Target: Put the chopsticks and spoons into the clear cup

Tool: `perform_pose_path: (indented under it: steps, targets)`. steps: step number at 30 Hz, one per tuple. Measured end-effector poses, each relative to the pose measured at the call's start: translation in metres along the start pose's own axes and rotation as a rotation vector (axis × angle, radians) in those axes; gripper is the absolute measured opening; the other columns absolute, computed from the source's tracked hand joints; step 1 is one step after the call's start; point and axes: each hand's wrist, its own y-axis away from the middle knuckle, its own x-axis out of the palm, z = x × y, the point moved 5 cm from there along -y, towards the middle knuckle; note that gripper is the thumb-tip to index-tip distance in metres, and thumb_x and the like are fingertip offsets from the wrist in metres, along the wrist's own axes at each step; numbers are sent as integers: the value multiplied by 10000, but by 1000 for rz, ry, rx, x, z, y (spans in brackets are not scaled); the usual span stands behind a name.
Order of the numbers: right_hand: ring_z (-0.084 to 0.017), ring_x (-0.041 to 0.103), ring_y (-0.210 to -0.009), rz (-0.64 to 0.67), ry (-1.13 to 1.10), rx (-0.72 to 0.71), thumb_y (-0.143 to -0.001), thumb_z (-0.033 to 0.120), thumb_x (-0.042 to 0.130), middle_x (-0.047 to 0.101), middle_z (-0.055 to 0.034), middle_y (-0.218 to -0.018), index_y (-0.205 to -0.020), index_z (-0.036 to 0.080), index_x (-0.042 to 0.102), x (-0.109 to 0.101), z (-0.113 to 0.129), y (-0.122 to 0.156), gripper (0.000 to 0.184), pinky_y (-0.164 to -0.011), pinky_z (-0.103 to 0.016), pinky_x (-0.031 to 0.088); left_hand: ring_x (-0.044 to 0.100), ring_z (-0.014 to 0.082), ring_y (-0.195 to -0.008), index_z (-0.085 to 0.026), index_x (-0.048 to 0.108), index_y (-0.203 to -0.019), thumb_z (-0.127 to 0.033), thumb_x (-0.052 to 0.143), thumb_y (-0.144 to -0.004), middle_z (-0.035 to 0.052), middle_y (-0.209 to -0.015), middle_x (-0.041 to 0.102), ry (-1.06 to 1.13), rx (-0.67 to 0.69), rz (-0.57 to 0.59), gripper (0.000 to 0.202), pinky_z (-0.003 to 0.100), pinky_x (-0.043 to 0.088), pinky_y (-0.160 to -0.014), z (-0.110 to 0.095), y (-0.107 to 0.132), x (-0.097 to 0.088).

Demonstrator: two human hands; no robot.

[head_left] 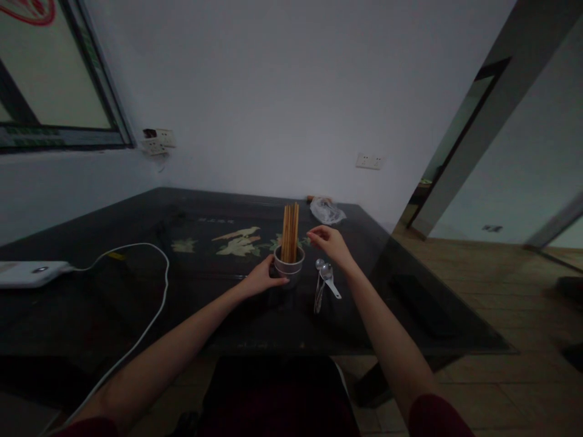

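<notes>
On dark table (136, 303), left hand (262, 280) grip wrapped round chopstick cup (289, 262), right hand (330, 243) grip loosely open, empty, above spoons (324, 280)

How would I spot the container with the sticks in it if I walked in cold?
Start at the dark table with the bird-and-leaf inlay. Near its front middle, the left hand grips a small round metal cup, with the right hand open just right of it. It is the only upright thing there, packed with wooden chopsticks, while the spoons beside it lie flat.
</notes>
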Motion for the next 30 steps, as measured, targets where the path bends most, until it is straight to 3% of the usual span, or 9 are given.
perform_pose_path:
  steps: [9,12,15,17,19,23,26,28,30]
  targets:
    - [-142,558,-542,-137,-26,139,-758,579,543,619,-36,-595,-643,153,605,-37,-54,56,445,-532,-243,425,532,259,-1146,-174,364,-1304,-358,756,-634,149,-1292,513,-10,33,-23,797,429,407,-989,-9,0,-6]
    - [-129,521,-504,-163,70,138,-792,577,493,575,-19,-529,-570,163,566,-38,-57,59,476,-514,-235,385,517,256,-1149,-169,354,-1303,-373,733,-654,157,-1273,506,-63,71,-170,779,430,412,-968,-22,1,-22]
    - [-118,484,-477,-175,186,123,-817,552,464,528,-5,-478,-512,170,530,-38,-51,59,493,-506,-233,345,543,220,-1076,-176,433,-1217,-407,620,-763,119,-1167,551,-157,193,-405,542,393,428,-924,-45,10,-45]
    - [-115,478,-474,-172,218,122,-823,537,458,521,-2,-472,-499,172,520,-38,-49,60,492,-513,-232,339,573,189,-954,-170,530,-1049,-406,516,-841,79,-1009,593,-256,297,-530,315,349,443,-864,-63,20,-56]
    - [-116,486,-476,-164,215,132,-825,531,454,527,-4,-476,-500,174,517,-37,-49,60,486,-519,-229,345,574,157,-773,-163,568,-825,-391,404,-901,37,-785,588,-349,379,-546,290,298,449,-753,-78,30,-57]
    - [-119,502,-482,-129,188,158,-821,527,453,539,-4,-488,-520,177,520,-34,-53,60,467,-513,-222,351,531,126,-610,-163,551,-660,-338,297,-940,17,-612,553,-524,535,-280,417,247,410,-622,-111,46,-22]
    - [-123,516,-494,-113,204,167,-824,520,446,548,-5,-499,-542,174,539,-34,-56,59,455,-512,-221,349,571,131,-690,-172,590,-774,-330,344,-927,30,-711,619,-637,676,132,330,239,423,-667,-138,57,32]
    - [-124,518,-505,-109,247,166,-827,509,444,552,-7,-500,-549,172,552,-34,-58,59,450,-514,-221,342,589,127,-733,-185,592,-883,-346,391,-919,29,-804,639,-667,652,361,260,222,426,-667,-149,56,67]
    - [-123,516,-517,-105,299,170,-830,492,447,563,-8,-511,-557,172,564,-35,-59,59,437,-517,-220,330,596,137,-745,-198,575,-946,-355,441,-900,28,-863,640,-718,588,425,211,226,429,-652,-154,45,95]
